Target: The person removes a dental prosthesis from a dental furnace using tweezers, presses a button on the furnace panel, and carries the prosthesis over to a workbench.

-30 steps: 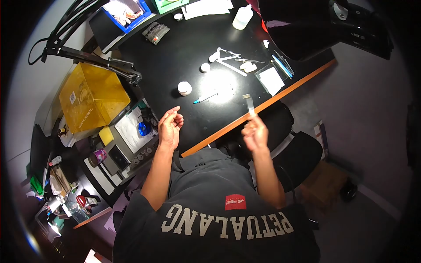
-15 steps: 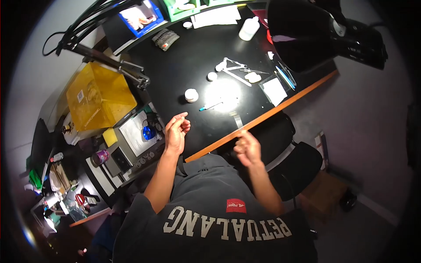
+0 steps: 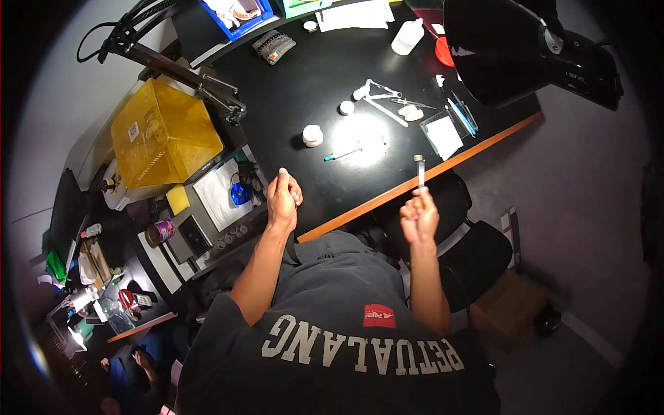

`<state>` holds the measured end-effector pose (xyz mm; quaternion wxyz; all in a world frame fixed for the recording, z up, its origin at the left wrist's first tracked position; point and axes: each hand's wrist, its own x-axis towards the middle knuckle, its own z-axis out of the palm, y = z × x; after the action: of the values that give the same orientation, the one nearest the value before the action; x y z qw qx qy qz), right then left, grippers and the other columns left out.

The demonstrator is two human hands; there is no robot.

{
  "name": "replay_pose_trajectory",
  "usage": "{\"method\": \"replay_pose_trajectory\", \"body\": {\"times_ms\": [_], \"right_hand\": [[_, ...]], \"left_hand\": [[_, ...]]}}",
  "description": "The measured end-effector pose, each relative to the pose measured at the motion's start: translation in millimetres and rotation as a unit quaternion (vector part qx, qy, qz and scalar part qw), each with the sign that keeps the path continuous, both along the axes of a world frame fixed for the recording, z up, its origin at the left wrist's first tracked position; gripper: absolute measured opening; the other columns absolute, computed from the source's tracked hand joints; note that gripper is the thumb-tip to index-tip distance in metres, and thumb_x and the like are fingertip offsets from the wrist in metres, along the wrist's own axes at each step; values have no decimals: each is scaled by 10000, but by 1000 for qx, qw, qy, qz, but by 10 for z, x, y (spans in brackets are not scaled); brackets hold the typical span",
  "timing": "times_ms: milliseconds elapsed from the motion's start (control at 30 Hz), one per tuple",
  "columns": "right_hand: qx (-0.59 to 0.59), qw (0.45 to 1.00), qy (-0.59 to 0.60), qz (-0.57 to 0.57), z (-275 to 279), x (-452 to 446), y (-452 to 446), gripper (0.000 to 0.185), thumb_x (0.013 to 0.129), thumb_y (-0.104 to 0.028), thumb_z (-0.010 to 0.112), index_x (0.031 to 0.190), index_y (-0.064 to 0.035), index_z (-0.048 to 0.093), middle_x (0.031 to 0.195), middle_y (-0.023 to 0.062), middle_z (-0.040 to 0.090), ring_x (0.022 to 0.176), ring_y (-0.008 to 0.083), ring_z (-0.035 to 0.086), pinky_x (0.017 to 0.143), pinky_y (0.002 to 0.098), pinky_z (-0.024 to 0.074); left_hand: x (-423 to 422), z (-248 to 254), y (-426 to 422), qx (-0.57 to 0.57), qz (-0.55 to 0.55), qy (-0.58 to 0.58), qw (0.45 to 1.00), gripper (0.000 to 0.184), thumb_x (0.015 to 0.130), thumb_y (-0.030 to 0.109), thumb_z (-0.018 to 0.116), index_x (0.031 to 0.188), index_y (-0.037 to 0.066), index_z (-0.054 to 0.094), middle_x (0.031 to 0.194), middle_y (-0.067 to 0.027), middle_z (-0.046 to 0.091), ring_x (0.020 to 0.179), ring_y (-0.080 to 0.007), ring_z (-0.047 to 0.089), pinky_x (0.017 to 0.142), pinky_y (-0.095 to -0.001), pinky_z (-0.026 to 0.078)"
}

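My right hand [image 3: 419, 216] is closed around the lower end of a short, flat silver tool with a wider head [image 3: 420, 173]. It holds the tool upright near the desk's wooden edge; the tool's exact kind is not clear. My left hand [image 3: 283, 200] is raised at the desk's left side with its fingers curled and pressed together. Whatever is in them, if anything, is hidden. Beyond it stand a white jar [image 3: 312, 136] and a small white round pot [image 3: 346, 108]. A slim pen-like tool with a blue-green end [image 3: 344, 154] lies in the bright lamplight.
A white hinged frame [image 3: 384, 102], a clear pouch [image 3: 443, 135] and a white bottle [image 3: 408, 37] are on the black desk. A black lamp [image 3: 491, 52] overhangs the right. A yellow translucent cover [image 3: 162, 135] stands left. A black chair [image 3: 477, 266] is by my right arm.
My right hand has moved right and turned, bringing the silver tool from a tilt to upright. My left hand's fingers have drawn closer together. The whole view has shifted slightly.
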<state>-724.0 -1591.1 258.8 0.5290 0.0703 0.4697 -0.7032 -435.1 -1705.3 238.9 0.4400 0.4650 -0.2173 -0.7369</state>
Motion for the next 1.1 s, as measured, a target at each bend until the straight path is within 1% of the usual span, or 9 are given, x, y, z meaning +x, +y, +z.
{"method": "replay_pose_trajectory", "body": {"times_ms": [100,167,233,433,567,767,833,967,1100], "right_hand": [[23,999,-44,-5,-95,35,-2,161,957,-140,552,810,-76,566,553,-80,294,435,37,266,413,215,230],[68,980,-61,178,-50,456,66,159,954,-167,584,822,-78,584,540,-76,287,433,48,256,418,224,225],[51,970,-99,216,50,699,89,150,943,-160,595,826,-68,593,534,-77,268,433,50,251,421,229,217],[-5,999,0,-48,-104,-81,3,216,973,-187,550,809,-47,554,545,-74,295,427,39,249,406,224,235],[94,975,-78,184,-25,478,100,169,941,-150,578,791,-72,575,551,-75,301,430,42,262,421,227,237],[12,999,15,-35,-156,-26,57,148,943,-152,574,827,-61,560,549,-77,305,433,31,262,412,220,228],[52,998,-16,-20,-163,58,26,158,964,-146,550,835,-57,560,545,-75,302,433,33,263,411,215,230],[54,978,-79,187,-28,654,126,137,942,-144,584,835,-61,605,551,-82,296,436,42,271,415,223,234],[35,999,-9,-5,-114,87,5,214,989,-208,534,865,-38,576,549,-62,325,437,35,272,413,219,235]], "left_hand": [[-41,1,20,35,14,-56,998,305,1037,305,457,804,114,504,654,16,470,563,-84,430,529,-232,364],[-8,-96,-8,20,-42,-82,996,257,1021,277,484,844,100,544,694,9,512,601,-83,471,559,-228,392],[-20,-146,-30,-1,-91,-130,987,211,1002,249,510,882,89,579,727,-1,550,637,-86,511,593,-225,419],[45,-346,21,-20,-135,-204,969,173,966,201,541,946,49,621,797,-53,632,686,-120,624,610,-228,484],[-36,-288,-114,9,-156,-284,946,206,955,211,546,935,19,615,754,-113,674,594,-161,664,502,-250,494],[-37,-314,-198,30,-159,-285,945,229,957,207,542,886,-2,605,726,-142,688,556,-175,666,460,-255,498],[-66,-302,-181,15,-152,-294,943,228,963,184,537,869,-13,603,712,-144,690,536,-176,665,447,-260,507],[-73,-299,-189,13,-162,-297,941,224,960,182,540,864,-12,600,708,-146,692,537,-180,668,447,-266,512],[-61,-304,-166,8,-156,-298,942,220,957,191,539,871,-3,600,709,-147,687,542,-176,666,446,-257,504]]}}
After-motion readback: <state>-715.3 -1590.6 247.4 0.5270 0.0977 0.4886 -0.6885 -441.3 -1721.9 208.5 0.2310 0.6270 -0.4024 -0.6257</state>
